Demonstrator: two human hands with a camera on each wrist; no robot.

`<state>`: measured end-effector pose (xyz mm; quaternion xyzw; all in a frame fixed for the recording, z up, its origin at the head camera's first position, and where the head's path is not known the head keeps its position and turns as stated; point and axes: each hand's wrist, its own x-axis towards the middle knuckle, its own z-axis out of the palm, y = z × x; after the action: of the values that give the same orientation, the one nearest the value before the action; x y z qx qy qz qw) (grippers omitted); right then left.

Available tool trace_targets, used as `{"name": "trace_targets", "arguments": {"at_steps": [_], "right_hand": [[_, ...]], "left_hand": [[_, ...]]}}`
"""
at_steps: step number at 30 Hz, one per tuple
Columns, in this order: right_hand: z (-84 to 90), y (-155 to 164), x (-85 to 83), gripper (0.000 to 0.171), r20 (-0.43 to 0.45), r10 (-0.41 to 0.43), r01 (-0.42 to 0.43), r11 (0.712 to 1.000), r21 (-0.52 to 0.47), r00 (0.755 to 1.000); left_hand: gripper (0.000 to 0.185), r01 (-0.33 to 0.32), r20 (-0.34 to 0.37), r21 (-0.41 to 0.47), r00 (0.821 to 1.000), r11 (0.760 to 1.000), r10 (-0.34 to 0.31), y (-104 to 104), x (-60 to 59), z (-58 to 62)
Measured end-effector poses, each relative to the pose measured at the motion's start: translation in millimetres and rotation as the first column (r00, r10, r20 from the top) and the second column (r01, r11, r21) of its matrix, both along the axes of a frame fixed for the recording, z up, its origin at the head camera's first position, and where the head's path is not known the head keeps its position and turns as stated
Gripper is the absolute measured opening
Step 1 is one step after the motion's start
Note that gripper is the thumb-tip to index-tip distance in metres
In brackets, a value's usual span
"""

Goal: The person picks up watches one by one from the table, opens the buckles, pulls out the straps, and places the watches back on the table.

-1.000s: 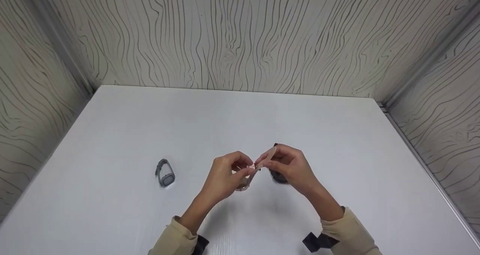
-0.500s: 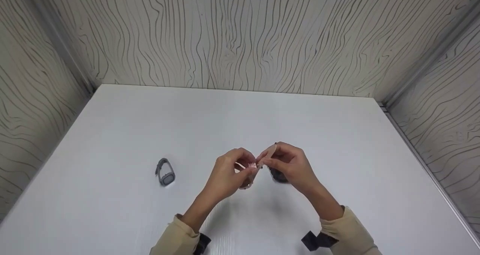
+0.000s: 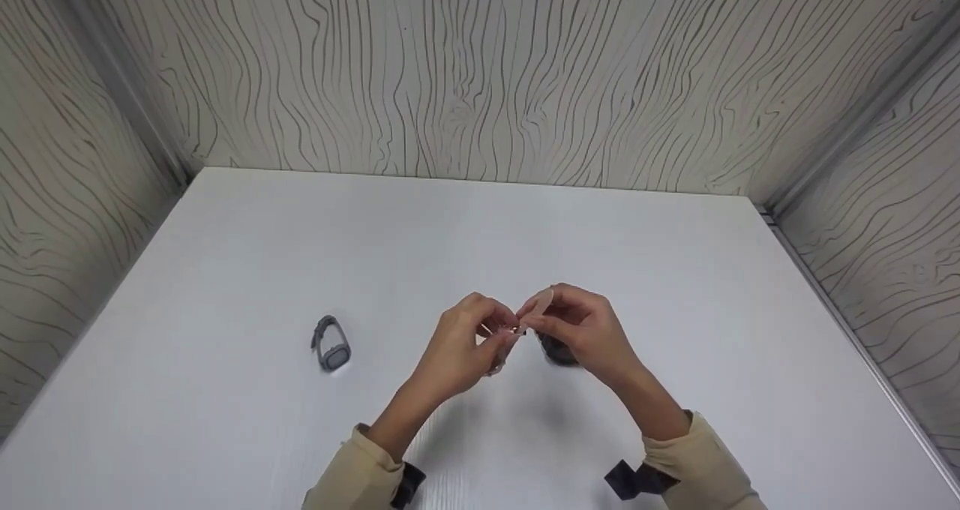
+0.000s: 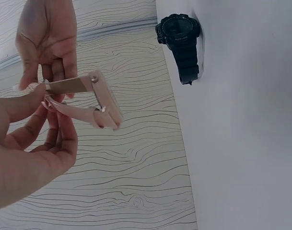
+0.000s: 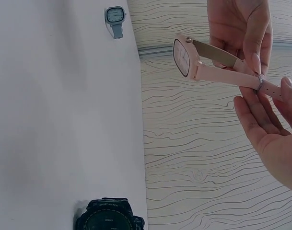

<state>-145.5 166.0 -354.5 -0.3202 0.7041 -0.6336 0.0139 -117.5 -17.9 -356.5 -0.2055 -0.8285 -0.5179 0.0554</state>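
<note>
A pale pink wristwatch (image 3: 516, 332) hangs in the air between both hands over the white table (image 3: 480, 225). My left hand (image 3: 480, 334) pinches one strap end and my right hand (image 3: 555, 319) pinches the other, the two ends meeting at the buckle. In the right wrist view the pink watch (image 5: 185, 56) shows its rounded face, with a strap running to a small loop by my right hand (image 5: 268, 120). In the left wrist view the pink watch (image 4: 100, 100) is seen from behind, held between fingers. A black sports watch (image 3: 559, 354) lies on the table under my right hand.
A grey square-faced watch (image 3: 331, 343) lies on the table to the left of the hands, also seen as the grey watch (image 5: 115, 17). The black watch (image 4: 180, 38) stands with its band curled. Wood-grain walls (image 3: 480, 75) close the table on three sides.
Both hands have drawn slightly closer together and a little higher, bringing the pink strap ends together. The grey and black watches have not moved.
</note>
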Motion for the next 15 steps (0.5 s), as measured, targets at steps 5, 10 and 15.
{"name": "trace_targets", "arguments": {"at_steps": [5,10,15], "right_hand": [[-0.2,0.5,0.7,0.005,-0.003,-0.003,0.003,1.000,0.007,1.000],[-0.7,1.2,1.3,0.004,0.012,-0.001,0.001,1.000,-0.001,1.000],[-1.3,2.0,0.8,0.003,0.014,0.012,-0.012,1.000,-0.010,1.000]], "left_hand": [[0.006,0.036,0.031,-0.013,0.999,0.999,-0.036,-1.1,-1.9,-0.2],[0.004,0.093,0.056,-0.005,0.994,0.996,-0.093,-3.1,-3.2,0.1],[0.004,0.118,0.101,0.016,0.988,0.993,-0.119,-4.4,-3.2,1.5]]}}
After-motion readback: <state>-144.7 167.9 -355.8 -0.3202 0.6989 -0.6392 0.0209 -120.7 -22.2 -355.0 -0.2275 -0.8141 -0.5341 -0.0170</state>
